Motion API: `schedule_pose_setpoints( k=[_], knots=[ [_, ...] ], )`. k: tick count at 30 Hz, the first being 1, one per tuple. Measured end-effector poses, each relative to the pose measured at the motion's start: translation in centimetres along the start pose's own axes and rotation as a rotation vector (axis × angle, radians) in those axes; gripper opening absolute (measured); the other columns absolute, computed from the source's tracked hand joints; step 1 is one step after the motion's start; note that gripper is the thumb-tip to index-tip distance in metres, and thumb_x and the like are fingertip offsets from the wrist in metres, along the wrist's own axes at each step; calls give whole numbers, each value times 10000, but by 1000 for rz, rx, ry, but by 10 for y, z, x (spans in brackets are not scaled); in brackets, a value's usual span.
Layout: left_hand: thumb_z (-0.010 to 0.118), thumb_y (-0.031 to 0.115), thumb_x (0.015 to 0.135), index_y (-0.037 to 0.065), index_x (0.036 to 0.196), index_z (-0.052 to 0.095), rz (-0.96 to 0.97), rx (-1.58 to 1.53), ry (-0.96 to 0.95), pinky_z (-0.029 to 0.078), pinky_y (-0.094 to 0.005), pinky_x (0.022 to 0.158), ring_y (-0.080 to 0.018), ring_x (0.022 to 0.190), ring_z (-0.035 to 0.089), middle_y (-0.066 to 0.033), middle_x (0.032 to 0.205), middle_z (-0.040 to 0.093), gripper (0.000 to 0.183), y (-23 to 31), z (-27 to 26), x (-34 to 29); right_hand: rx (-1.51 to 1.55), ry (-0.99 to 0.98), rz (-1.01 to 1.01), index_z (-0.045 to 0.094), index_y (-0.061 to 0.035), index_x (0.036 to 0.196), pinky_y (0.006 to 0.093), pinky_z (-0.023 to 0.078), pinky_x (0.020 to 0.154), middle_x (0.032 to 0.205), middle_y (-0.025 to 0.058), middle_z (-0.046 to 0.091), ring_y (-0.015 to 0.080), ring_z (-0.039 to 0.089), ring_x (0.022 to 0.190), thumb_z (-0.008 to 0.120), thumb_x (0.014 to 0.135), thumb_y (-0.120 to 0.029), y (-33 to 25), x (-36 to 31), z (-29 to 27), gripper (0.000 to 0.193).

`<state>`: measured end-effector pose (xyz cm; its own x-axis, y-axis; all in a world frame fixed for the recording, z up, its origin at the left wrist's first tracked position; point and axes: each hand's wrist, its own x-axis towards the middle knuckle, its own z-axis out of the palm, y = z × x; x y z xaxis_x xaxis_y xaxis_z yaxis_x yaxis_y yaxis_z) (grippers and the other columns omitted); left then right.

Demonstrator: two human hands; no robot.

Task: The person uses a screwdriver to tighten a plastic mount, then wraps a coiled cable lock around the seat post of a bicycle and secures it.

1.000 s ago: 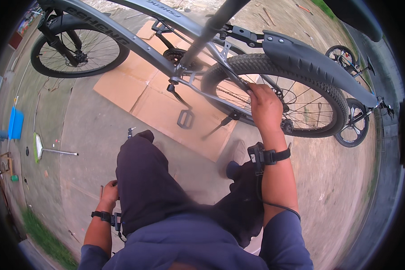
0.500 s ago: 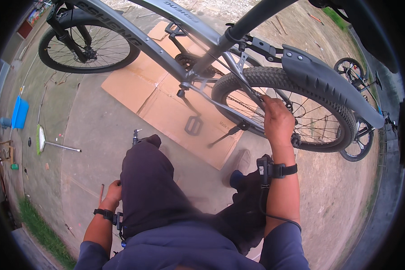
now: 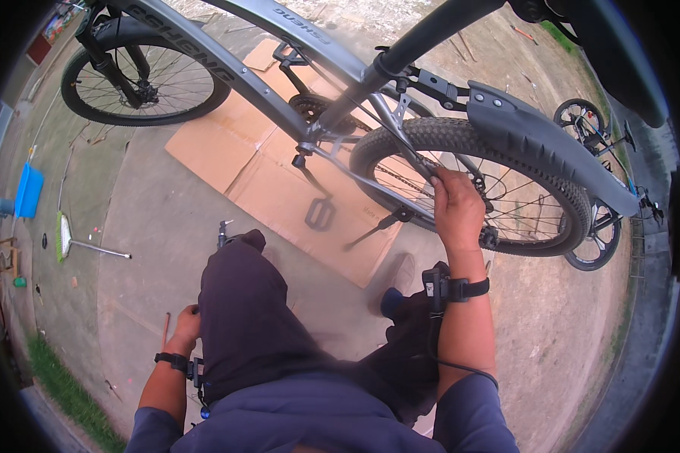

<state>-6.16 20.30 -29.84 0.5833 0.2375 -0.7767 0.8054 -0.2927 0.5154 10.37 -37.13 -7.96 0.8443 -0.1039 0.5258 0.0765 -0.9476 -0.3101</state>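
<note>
A grey bicycle (image 3: 249, 79) stands across the upper part of the view, its rear wheel (image 3: 446, 132) on the right. My right hand (image 3: 459, 209) reaches to that wheel, thumb and fingers closed on the seat stay (image 3: 409, 149), a slim tube beside the spokes. The fingertips are partly hidden there. My left hand (image 3: 189, 325) is low, next to my left thigh; the leg hides its fingers. A thin reddish-brown stick (image 3: 165, 330) shows beside this hand; whether the two touch I cannot tell. A kickstand (image 3: 378, 229) and a pedal (image 3: 320, 214) are near my right hand.
Flattened cardboard (image 3: 272, 177) lies under the bicycle. A black rear mudguard (image 3: 536, 143) arches over the wheel. On the left are a blue tub (image 3: 29, 190) and a green-and-white broom (image 3: 65, 236). A second bicycle (image 3: 601, 226) is at the far right. A small tool (image 3: 223, 232) shows by my left knee.
The whole view has shifted slightly left. My right hand keeps its grip on the seat stay, and my left hand stays beside my thigh.
</note>
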Motion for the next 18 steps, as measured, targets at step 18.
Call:
schedule_pose_setpoints(
  k=[18],
  knots=[
    [515,109,962,-6,1459,391,-79,20,180,552,-366,604,-228,798,663,-172,1134,629,525,23,3,-32,45,3,14,713,-104,995,404,526,725,948,89,692,316,665,846,655,898,-176,-1,-2,-2,135]
  ],
)
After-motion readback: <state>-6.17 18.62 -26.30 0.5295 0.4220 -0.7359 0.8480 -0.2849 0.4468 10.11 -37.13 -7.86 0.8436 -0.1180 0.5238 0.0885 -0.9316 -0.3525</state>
